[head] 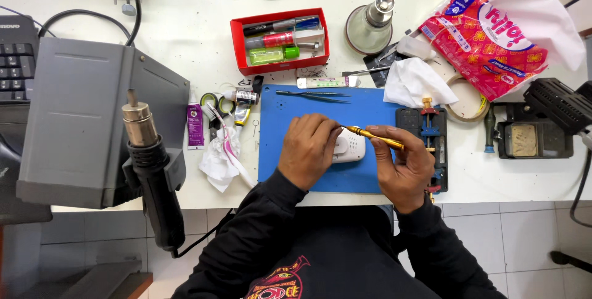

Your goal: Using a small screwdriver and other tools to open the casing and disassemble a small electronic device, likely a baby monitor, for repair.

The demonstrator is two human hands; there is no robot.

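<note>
Left hand (306,149) is pinning the small white device (349,147); right hand (402,164) is gripping the gold screwdriver (373,134). Device looks light, slippery; best held by its edges.

A: What colours did the work surface show?
B: The mat (370,104) was blue; the small device (349,148) on it was white; the screwdriver (374,136) was gold.
A: And the containers?
B: The tray (237,43) was red; the snack bag (487,43) was red with white and blue print.
</note>
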